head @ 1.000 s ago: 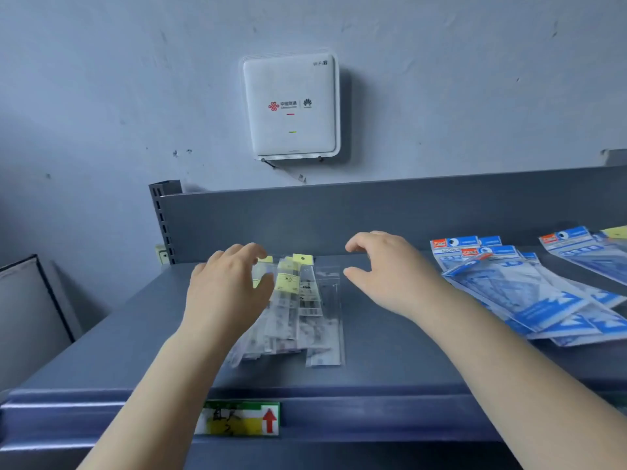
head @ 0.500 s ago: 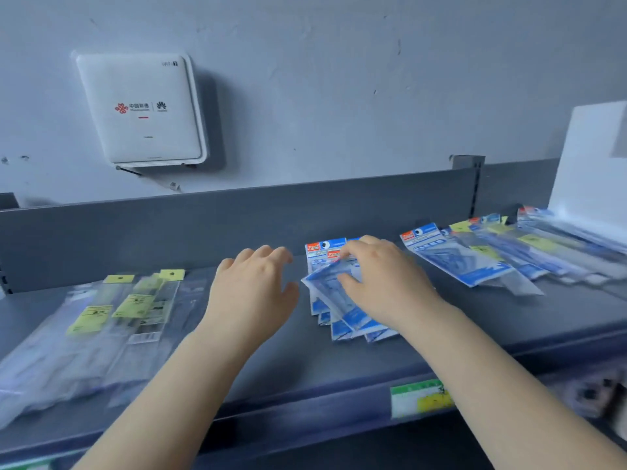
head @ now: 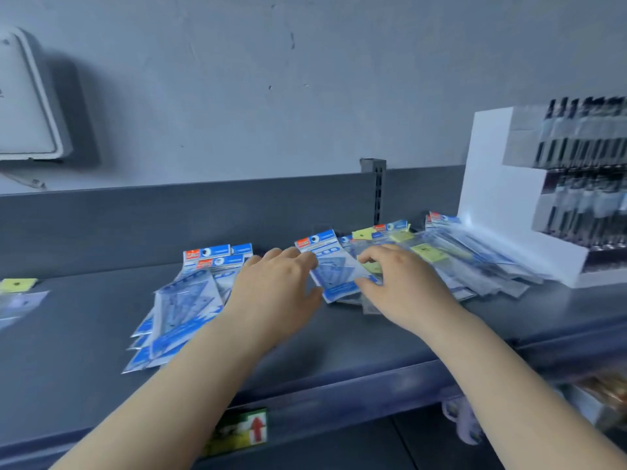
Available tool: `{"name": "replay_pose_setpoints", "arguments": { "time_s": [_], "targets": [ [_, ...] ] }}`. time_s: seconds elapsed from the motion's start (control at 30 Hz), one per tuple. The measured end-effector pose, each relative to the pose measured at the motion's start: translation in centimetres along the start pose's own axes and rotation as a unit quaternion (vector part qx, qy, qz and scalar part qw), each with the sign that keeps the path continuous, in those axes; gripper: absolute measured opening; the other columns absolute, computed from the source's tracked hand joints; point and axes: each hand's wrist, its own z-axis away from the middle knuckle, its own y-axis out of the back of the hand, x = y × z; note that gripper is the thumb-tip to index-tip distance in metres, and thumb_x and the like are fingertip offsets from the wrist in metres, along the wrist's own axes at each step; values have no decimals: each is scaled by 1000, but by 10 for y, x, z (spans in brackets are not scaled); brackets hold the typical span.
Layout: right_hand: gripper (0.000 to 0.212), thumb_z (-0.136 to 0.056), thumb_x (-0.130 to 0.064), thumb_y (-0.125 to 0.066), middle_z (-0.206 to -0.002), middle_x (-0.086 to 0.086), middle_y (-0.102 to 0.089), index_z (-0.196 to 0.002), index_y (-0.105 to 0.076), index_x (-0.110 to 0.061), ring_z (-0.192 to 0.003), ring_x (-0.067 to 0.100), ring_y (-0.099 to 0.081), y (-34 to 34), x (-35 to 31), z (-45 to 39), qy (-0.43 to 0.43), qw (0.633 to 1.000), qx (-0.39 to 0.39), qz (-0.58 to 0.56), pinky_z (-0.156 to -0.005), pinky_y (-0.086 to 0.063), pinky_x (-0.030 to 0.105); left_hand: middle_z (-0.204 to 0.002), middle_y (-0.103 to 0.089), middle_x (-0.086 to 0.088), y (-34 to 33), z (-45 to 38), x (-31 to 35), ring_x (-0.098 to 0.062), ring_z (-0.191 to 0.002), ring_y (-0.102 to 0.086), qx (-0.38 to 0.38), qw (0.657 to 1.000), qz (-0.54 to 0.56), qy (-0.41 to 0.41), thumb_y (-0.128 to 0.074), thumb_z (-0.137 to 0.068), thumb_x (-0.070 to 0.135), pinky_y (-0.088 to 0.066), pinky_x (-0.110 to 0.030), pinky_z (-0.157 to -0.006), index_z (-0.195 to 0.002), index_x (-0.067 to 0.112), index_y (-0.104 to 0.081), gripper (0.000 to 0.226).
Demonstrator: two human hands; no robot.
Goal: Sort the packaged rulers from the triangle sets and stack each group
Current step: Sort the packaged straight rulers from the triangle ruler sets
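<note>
Triangle set pack between left hand, right hand; both touching.

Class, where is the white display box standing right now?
In the head view, the white display box stands at the shelf's far right, just beyond the mixed packets.

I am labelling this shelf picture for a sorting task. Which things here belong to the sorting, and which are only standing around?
Belong to the job:
- blue triangle set under both hands
- stack of triangle sets
- mixed pile
- clear ruler packs
- left hand
- right hand

Just lying about:
- white display box
- wall device
- shelf label
</note>
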Motion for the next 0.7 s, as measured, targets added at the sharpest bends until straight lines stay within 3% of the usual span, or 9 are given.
{"name": "replay_pose_setpoints", "arguments": {
  "time_s": [0.13,0.23,0.37,0.53,0.7],
  "targets": [
    [46,-84,-47,-59,-127,-5,-52,-121,-51,-21,-116,17,-48,5,23,-10,-9,999,-51,-4,-92,-43,32,-124,-57,-2,-14,-38,20,-24,-114,-49,-74,994,4,75,-41,-94,40,-38,-31,-83,-122,17,-48,37],
    [68,-73,-60,-63,-130,-4,-51,-126,-46,-21,-117,18,-48,3,29,-17,-15,993,-114,-2,-90,-44,33,-124,-56,-6,-35,-62,19,-28,-115,-50,-155,974,18,164,-38,-90,56,-39,-32,-82,-125,13,-43,56],
    [74,-75,-50,-68,-141,-5,-44,-136,-37,-22,-126,17,-44,-4,43,-19,-52,987,-136,-60,-98,-41,31,-124,-56,-6,-56,-63,12,-28,-120,-44,-209,959,20,190,-42,-79,73,-40,-36,-91,-125,13,-43,76],
    [62,-79,-34,-69,-134,3,-50,-129,-39,-15,-120,23,-49,-9,54,-25,-105,984,-115,-88,-96,-44,37,-125,-58,-1,-58,-68,4,-21,-111,-53,-171,953,150,200,-67,-74,56,-45,-32,-89,-129,16,-42,73],
    [65,-78,-25,-72,-125,3,-52,-131,-35,-14,-112,22,-52,-14,62,-30,-134,978,-87,-130,-92,-47,36,-115,-61,5,-58,-72,6,-14,-100,-59,-154,933,258,200,-79,-70,32,-46,-29,-89,-130,18,-41,72]
  ]
}}
